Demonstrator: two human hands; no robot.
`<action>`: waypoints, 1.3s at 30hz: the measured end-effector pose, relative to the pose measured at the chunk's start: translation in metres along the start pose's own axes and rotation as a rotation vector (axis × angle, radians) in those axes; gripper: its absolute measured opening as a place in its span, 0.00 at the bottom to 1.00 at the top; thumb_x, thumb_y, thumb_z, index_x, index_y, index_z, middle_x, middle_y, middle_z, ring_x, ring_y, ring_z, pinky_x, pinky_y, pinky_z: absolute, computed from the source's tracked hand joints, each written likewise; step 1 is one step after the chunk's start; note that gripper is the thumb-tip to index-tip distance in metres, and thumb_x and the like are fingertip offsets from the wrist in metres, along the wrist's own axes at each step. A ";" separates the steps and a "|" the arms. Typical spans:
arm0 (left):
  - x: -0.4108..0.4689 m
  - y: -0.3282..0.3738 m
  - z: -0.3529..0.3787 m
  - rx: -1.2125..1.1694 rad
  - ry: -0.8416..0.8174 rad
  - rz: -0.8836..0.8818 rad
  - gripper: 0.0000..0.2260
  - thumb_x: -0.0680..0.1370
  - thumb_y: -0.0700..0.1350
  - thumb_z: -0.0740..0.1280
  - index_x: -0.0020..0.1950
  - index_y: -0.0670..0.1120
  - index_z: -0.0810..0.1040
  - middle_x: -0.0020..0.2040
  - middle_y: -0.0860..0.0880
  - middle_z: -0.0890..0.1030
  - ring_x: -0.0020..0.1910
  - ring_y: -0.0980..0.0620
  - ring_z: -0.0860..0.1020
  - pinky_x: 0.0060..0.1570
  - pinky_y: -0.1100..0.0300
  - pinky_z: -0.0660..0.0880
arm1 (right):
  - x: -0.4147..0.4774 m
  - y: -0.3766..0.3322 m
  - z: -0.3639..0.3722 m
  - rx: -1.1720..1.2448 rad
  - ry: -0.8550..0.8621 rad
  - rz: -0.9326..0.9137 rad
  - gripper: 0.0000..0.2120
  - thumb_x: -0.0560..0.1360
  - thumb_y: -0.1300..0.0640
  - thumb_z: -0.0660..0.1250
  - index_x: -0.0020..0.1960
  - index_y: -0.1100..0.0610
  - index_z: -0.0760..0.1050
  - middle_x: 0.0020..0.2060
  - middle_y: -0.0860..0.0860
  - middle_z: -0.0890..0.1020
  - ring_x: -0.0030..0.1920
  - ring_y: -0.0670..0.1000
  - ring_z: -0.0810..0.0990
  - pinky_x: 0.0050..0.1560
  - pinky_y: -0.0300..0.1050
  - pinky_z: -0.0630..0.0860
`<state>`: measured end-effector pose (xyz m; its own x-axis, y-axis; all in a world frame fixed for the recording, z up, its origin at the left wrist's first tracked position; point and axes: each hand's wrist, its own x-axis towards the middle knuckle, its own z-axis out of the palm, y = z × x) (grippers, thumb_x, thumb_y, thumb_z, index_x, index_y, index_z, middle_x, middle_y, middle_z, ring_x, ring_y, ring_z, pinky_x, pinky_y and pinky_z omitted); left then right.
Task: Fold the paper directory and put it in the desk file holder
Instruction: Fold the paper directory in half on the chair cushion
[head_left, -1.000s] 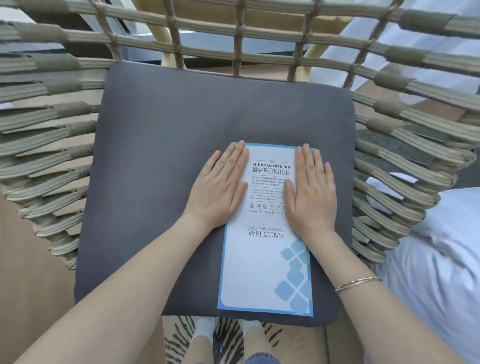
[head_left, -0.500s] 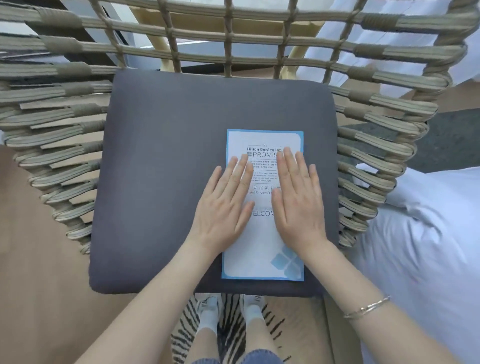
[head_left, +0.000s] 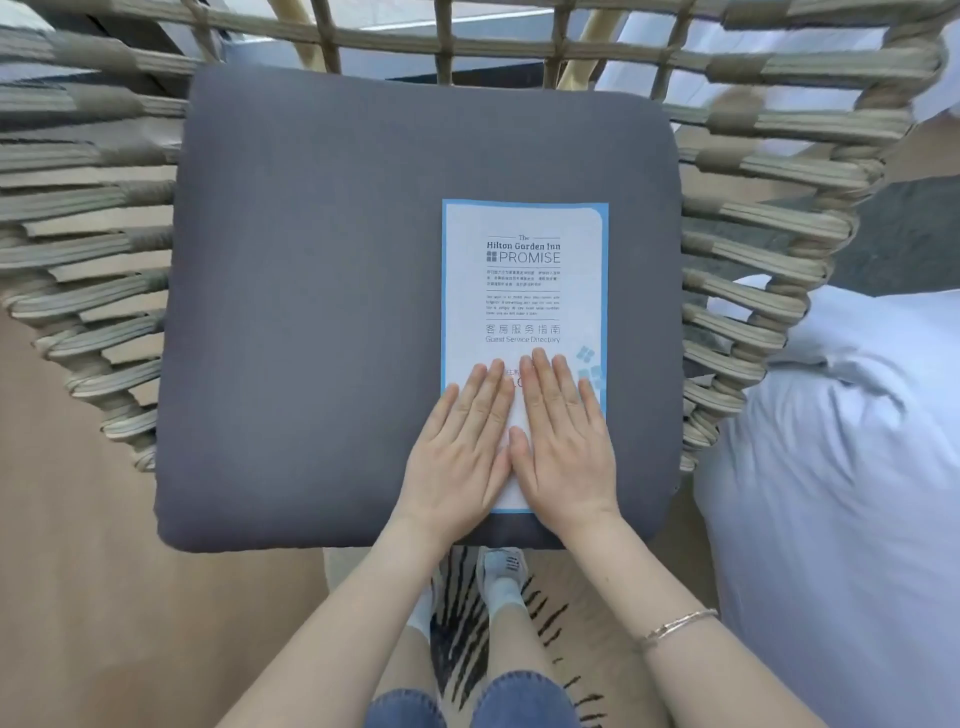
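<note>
Grey cushion (head_left: 311, 312) on woven chair (head_left: 88, 249), wood floor; white bedding (head_left: 841, 467) at 3 o'clock. Paper directory (head_left: 524, 291) flat on cushion's right side. My left hand (head_left: 462, 441) and right hand (head_left: 561, 441) press flat, fingers extended, thumbs touching, at its 6 o'clock end.

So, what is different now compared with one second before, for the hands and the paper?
Both hands slid down the paper directory toward the person: the left hand and right hand now lie flat, side by side, on its near end, so the printed title is uncovered. Nothing was gripped or released. The directory stays flat on the grey cushion of the woven chair.
</note>
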<state>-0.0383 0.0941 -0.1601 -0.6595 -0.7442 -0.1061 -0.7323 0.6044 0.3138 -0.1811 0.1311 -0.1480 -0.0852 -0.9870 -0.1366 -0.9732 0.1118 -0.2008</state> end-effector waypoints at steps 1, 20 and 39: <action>-0.001 -0.005 -0.003 0.009 -0.010 0.013 0.26 0.83 0.51 0.47 0.78 0.38 0.56 0.79 0.41 0.58 0.78 0.44 0.56 0.77 0.49 0.51 | -0.001 0.005 -0.003 0.004 0.000 0.011 0.30 0.80 0.50 0.52 0.78 0.63 0.57 0.78 0.57 0.59 0.78 0.55 0.57 0.78 0.54 0.54; -0.017 -0.028 -0.025 0.051 -0.147 -0.054 0.31 0.81 0.55 0.52 0.78 0.36 0.56 0.78 0.39 0.57 0.78 0.42 0.57 0.76 0.47 0.53 | -0.014 0.026 -0.021 0.068 -0.079 0.077 0.34 0.79 0.47 0.54 0.79 0.65 0.57 0.79 0.58 0.59 0.79 0.56 0.58 0.79 0.49 0.47; 0.044 -0.008 -0.073 -0.419 -0.027 -0.478 0.34 0.74 0.46 0.69 0.77 0.45 0.60 0.66 0.41 0.63 0.58 0.45 0.61 0.61 0.56 0.63 | 0.040 0.017 -0.070 0.391 -0.128 0.390 0.40 0.74 0.48 0.71 0.80 0.49 0.57 0.63 0.58 0.66 0.61 0.60 0.68 0.66 0.51 0.68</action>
<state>-0.0489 0.0355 -0.0980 -0.2839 -0.8935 -0.3478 -0.8222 0.0403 0.5677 -0.2165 0.0855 -0.0887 -0.3721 -0.8450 -0.3841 -0.7216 0.5236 -0.4528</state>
